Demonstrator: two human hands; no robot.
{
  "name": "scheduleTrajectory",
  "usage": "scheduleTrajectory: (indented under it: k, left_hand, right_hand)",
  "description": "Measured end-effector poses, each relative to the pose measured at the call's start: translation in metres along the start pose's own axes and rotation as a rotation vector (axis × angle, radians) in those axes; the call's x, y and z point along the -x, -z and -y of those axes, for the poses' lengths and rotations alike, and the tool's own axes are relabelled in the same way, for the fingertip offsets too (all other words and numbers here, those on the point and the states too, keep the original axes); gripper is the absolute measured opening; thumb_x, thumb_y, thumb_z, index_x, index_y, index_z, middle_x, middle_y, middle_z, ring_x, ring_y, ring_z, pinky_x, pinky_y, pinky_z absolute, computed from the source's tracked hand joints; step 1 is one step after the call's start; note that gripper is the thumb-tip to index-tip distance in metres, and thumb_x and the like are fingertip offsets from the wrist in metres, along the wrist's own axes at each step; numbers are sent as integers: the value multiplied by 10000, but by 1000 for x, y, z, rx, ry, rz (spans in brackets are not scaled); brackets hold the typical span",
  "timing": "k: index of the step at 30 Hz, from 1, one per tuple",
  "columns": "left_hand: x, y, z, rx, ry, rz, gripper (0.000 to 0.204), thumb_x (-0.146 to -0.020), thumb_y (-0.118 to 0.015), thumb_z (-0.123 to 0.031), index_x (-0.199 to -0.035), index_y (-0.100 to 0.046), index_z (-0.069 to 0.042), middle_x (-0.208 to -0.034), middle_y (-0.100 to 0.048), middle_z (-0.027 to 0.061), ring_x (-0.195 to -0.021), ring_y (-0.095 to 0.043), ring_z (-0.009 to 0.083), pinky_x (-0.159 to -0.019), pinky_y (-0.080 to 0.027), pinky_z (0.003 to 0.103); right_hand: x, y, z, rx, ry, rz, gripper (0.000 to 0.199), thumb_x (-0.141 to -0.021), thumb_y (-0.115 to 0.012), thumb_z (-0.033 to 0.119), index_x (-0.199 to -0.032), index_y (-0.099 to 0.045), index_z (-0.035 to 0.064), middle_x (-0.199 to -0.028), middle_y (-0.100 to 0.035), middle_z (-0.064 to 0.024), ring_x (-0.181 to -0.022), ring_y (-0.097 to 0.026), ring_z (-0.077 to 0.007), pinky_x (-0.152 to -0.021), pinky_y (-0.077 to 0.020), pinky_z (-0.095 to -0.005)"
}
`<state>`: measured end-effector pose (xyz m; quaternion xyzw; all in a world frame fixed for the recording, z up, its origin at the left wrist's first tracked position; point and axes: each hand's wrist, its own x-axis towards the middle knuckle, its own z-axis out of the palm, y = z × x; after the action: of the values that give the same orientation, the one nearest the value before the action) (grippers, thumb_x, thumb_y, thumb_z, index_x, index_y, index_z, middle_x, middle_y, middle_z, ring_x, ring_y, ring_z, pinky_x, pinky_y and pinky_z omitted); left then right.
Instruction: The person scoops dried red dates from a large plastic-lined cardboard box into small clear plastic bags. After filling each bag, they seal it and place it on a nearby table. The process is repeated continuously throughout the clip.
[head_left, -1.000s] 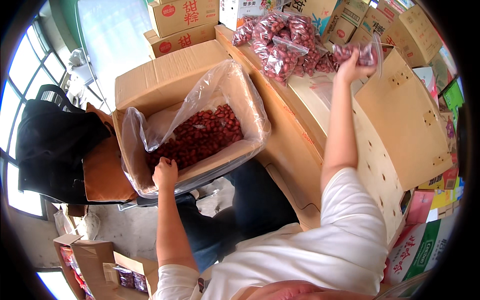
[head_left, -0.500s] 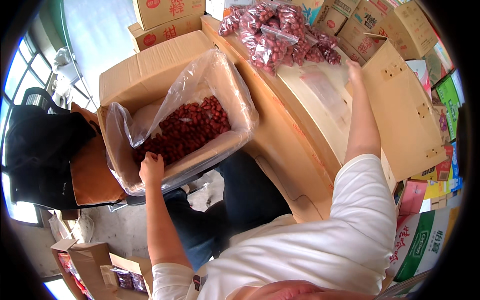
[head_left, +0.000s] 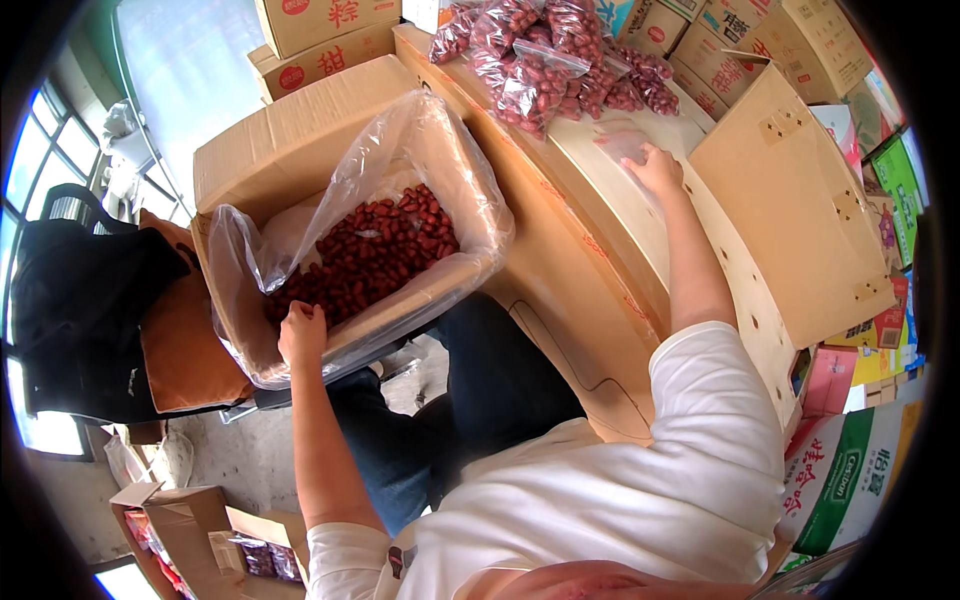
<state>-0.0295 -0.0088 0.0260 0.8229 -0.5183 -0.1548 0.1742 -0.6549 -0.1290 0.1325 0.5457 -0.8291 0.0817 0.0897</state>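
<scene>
At the near left corner of the carton (head_left: 492, 205), my left hand (head_left: 302, 335) is closed, with its fingers curled by the liner and the dried red dates (head_left: 385, 240). What its fingertips hold, if anything, is hidden. A clear plastic liner (head_left: 395, 125) covers the carton's inside and hangs over its rim. My right hand (head_left: 657, 172) is over clear flat plastic bags (head_left: 620, 140) on the pale wooden board (head_left: 700, 245). Its thumb and fingers are apart, close to the bags. Just beyond lie several filled bags of dates (head_left: 545, 75).
An upright cardboard flap (head_left: 795, 205) stands to the right of the board. Stacked cartons (head_left: 325, 65) are at the back. A black and brown jacket (head_left: 95, 300) hangs left of the carton. Open boxes (head_left: 180, 530) with packets stand on the floor at lower left.
My right hand has moved left and nearer, from the board's far right side to over the clear flat bags. My left hand stays at the carton's near left corner.
</scene>
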Motion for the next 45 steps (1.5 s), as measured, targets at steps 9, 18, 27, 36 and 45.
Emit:
scheduleTrajectory:
  k: [9, 18, 27, 36, 45]
  left_hand:
    - [-1, -2, 4, 8, -11, -22, 257, -853, -601, -355, -920, -630, -108, -904, -701, 131, -889, -658, 352, -767, -509, 447]
    - [-1, -3, 5, 23, -14, -28, 264, -853, -591, -365, -915, -628, -111, -907, -700, 136, -889, -657, 359, -768, -509, 449]
    - [2, 2, 2, -9, 18, -15, 278, -851, -593, -370, -933, -637, -108, -927, -701, 121, -907, -657, 341, -776, -508, 443]
    - [1, -1, 4, 6, 6, -32, 262, -844, -594, -362, -907, -625, -110, -919, -699, 141, -896, -657, 353, -773, -509, 448]
    - [0, -3, 7, 7, -11, -43, 267, -842, -588, -366, -920, -637, -116, -910, -702, 143, -882, -664, 350, -767, -516, 450]
  right_hand:
    - [-9, -1, 2, -56, -32, 65, 346, -836, -658, 394, -1098, -661, 168, -1007, -706, -95, -975, -662, -273, -839, -501, -407]
    - [-30, -15, -24, -148, 7, 118, 203, -870, -633, 327, -970, -682, 156, -999, -702, -88, -966, -655, -277, -811, -505, -422]
    - [-8, 10, 26, -126, 32, -63, 260, -822, -671, 313, -1029, -641, 159, -1055, -677, -106, -991, -643, -301, -820, -504, -431]
    - [-5, -5, 23, 43, 98, 29, 306, -729, -714, 268, -1003, -650, 145, -1012, -684, -124, -960, -654, -316, -801, -521, -440]
    - [-24, -25, 14, -34, -7, -121, 159, -782, -698, 223, -900, -682, 118, -901, -706, -118, -893, -673, -300, -780, -523, -417]
